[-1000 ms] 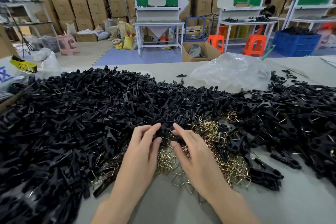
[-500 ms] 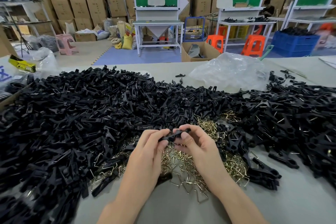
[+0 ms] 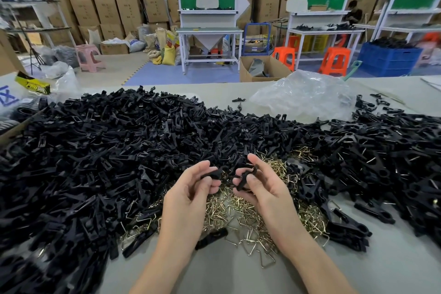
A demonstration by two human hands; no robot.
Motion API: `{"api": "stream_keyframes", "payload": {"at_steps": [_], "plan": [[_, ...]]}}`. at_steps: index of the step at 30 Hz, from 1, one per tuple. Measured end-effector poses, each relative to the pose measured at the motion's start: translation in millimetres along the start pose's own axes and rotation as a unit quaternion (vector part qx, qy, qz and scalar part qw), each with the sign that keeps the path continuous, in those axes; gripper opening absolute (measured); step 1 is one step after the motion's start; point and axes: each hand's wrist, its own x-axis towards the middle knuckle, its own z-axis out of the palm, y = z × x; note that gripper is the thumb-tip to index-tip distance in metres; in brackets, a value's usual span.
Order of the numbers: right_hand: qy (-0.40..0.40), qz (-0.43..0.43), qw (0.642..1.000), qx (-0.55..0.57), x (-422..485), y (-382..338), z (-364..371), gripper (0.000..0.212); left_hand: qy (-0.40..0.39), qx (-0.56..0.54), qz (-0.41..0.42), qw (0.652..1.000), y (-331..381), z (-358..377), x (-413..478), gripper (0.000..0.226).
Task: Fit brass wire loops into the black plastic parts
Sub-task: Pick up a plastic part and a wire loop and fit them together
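Both hands have come up off the pile and drawn slightly apart. Half a second ago they met on what looked like a single black piece, and a second ago their fingers were flat down in the heap. Now the left hand [image 3: 188, 193] pinches one black part [image 3: 212, 175] between thumb and curled fingers. The right hand [image 3: 267, 188] pinches a second black part [image 3: 244, 178] the same way, the two pieces near each other but not touching. Whether either hand also holds a wire I cannot tell. The brass wire loops [image 3: 241, 212] lie in a loose pile on the table [image 3: 226, 270] directly below the hands, ringed left, far and right by the heap of black plastic parts [image 3: 107, 150]. I judge that picking is done and fitting comes next.
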Motion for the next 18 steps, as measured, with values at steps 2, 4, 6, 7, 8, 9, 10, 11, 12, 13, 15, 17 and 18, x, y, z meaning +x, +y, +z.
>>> {"api": "stream_keyframes", "payload": {"at_steps": [2,4,6,7,8,9,10,11,12,13,15,17,18], "plan": [[-0.003,-0.01,1.0,-0.017,-0.5,-0.2,-0.1,0.044,-0.003,-0.02,-0.007,1.0,0.0,0.6,0.4,0.032],[-0.01,-0.017,0.999,-0.04,-1.2,-0.3,-0.2,0.046,-0.003,-0.021,-0.008,1.0,-0.7,1.1,-0.4,0.031],[-0.017,-0.02,0.998,-0.054,-2.0,-0.5,-0.2,0.044,0.001,-0.012,-0.007,1.0,-0.9,1.1,-1.6,0.029],[-0.019,-0.02,0.998,-0.06,-2.3,-0.7,0.0,0.042,0.004,-0.01,-0.007,1.0,-0.9,0.9,-1.8,0.027],[-0.022,-0.02,0.997,-0.065,-2.7,-1.2,0.2,0.041,0.006,-0.006,-0.008,1.0,-1.1,0.6,-2.0,0.025],[-0.024,-0.019,0.997,-0.069,-3.3,-1.8,0.5,0.04,0.007,0.002,-0.009,1.0,-1.1,0.4,-2.2,0.023],[-0.025,-0.018,0.997,-0.07,-3.7,-2.6,0.9,0.04,0.006,0.015,-0.006,1.0,-1.0,0.3,-2.4,0.019],[-0.027,-0.017,0.997,-0.071,-4.2,-3.4,1.2,0.04,0.004,0.029,0.0,1.0,-1.0,0.2,-2.8,0.015],[-0.029,-0.017,0.997,-0.072,-4.7,-4.2,1.3,0.041,0.003,0.044,0.008,0.999,-0.7,0.2,-3.7,0.014],[-0.031,-0.016,0.997,-0.072,-5.0,-4.8,1.2,0.041,0.002,0.053,0.016,0.998,-0.4,0.2,-4.5,0.016],[-0.041,-0.009,0.996,-0.073,-5.8,-5.3,1.1,0.042,-0.002,0.066,0.024,0.998,0.4,-0.6,-5.1,0.019],[-0.057,0.001,0.995,-0.083,-6.6,-6.4,1.8,0.042,-0.012,0.062,0.018,0.998,1.2,-0.5,-5.4,0.017],[-0.063,0.003,0.994,-0.087,-6.9,-6.9,2.4,0.042,-0.014,0.054,0.013,0.998,1.4,-0.1,-5.1,0.013]]}}
